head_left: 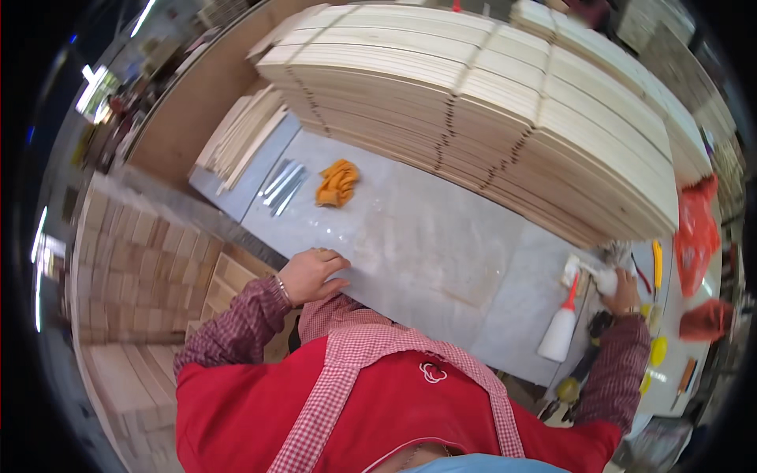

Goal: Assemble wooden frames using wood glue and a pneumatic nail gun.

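My left hand rests at the near edge of the grey tabletop, fingers loosely bent, thumb apart, holding nothing. Over at the right end, my right hand is closed round a white bottle, partly hidden by the fingers. Beside it a second white bottle with a red nozzle stands or lies on the table; I cannot tell which. An orange cloth lies crumpled beyond my left hand, and several shiny metal strips lie to its left.
Tall stacks of pale wooden boards line the table's far side. Loose wood strips lie at the far left. Stacked wood blocks stand left of the table. A yellow cutter and red plastic bag are at the right.
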{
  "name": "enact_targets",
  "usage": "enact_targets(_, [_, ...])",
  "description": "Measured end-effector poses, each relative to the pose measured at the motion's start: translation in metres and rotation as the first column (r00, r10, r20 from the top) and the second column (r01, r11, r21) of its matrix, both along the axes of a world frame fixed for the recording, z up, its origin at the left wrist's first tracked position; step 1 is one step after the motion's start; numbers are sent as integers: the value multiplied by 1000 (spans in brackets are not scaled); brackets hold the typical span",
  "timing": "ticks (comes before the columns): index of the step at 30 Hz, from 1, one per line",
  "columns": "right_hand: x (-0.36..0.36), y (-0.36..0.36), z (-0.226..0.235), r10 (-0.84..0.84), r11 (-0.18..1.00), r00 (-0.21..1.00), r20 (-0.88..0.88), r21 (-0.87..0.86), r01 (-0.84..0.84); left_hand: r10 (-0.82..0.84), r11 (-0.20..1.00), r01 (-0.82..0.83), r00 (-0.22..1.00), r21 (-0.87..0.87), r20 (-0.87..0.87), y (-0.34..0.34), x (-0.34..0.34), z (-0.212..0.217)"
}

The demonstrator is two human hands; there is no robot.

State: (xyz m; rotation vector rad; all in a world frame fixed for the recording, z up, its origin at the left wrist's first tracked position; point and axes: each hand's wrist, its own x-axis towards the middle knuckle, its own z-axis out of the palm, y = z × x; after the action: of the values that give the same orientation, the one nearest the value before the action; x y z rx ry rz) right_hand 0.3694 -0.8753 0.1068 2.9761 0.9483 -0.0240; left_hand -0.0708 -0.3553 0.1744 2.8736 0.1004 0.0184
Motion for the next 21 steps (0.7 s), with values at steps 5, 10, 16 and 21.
enact_targets(5, [-7, 9, 11, 9, 1000, 999, 45, 17, -9, -14, 999, 15, 999, 34, -46, -4, -6, -6])
enact_targets(10, [-12, 12, 14, -22, 999, 985, 171, 34, 17, -25, 999, 25, 999, 32, -22, 0, -15, -7])
enact_targets(16, [-59, 17, 59, -180, 923, 976, 123, 365, 124, -13, 1000, 14, 998, -18, 61, 21, -31, -11])
enact_targets(21, [-143, 40, 113, -274, 662, 943, -189, 674, 328, 8, 938, 47, 987, -343, 158, 26, 4, -3])
